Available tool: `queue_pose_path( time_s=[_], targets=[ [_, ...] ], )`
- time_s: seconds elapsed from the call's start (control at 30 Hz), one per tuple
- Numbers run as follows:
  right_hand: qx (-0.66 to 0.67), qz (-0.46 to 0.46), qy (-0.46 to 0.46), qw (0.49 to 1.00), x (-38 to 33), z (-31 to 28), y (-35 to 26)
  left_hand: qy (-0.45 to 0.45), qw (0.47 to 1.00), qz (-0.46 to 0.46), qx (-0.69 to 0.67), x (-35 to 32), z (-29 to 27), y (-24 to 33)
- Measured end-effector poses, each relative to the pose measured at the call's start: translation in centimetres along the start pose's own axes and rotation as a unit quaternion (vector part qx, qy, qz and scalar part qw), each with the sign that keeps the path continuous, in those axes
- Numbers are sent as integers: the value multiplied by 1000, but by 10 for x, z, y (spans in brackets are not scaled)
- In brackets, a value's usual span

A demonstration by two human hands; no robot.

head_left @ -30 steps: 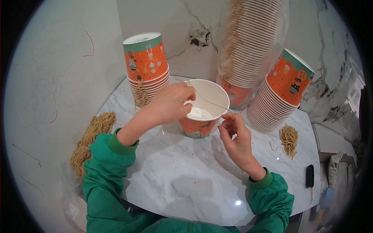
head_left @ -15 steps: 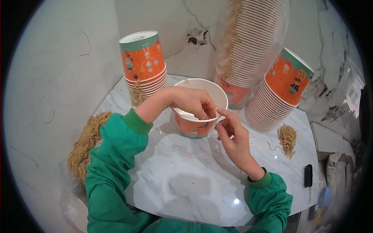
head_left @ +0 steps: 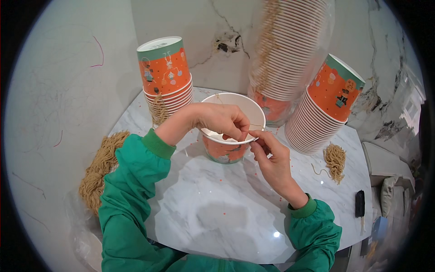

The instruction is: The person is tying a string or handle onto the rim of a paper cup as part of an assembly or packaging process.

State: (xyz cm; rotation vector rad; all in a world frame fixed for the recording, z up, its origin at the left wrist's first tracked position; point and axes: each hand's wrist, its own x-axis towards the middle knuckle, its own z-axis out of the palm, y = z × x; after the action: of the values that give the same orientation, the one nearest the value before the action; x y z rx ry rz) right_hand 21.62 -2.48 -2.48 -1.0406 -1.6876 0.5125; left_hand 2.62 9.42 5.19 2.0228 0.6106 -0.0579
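Note:
A paper bucket [head_left: 225, 149], white inside and printed orange and green outside, stands upright with its mouth up. My left hand [head_left: 222, 120] reaches over its near left rim, thumb and fingers pinched together just inside; a thin tan strand of yarn [head_left: 257, 125] runs out by these fingertips. What lies deep in the pinch is hidden. At the right front of the rim, my right hand [head_left: 274, 158] is closed, thumb below and index finger above, gripping the edge. The two hands' fingertips almost meet. Another bit of yarn shows at the back rim.
Upturned bucket stacks stand at back left [head_left: 165, 68] and right [head_left: 337, 90], with a tall bagged stack [head_left: 290, 54] between. Tan yarn bundles lie left [head_left: 106, 163] and right [head_left: 335, 162]. A black-wrapped item [head_left: 360, 204] sits near the marble-patterned table's [head_left: 226, 235] right edge.
My right hand's thumb and index finger have closed onto the bucket rim. My left hand's fingertips have shifted slightly left. The tan strand shows more clearly inside the bucket.

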Motion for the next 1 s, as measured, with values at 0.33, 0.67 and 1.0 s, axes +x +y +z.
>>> queue_pose_path(
  time_s=[0.33,0.67,1.0],
  targets=[
    [-75,-80,22,994,-1,1,1,-17,997,21,-67,-1,2,-8],
    [-123,-111,19,986,1,-1,-4,7,1000,-14,-23,-4,-3,-5],
    [-121,-91,25,988,1,-2,-2,95,994,-48,-13,-27,-7,19]
  ],
)
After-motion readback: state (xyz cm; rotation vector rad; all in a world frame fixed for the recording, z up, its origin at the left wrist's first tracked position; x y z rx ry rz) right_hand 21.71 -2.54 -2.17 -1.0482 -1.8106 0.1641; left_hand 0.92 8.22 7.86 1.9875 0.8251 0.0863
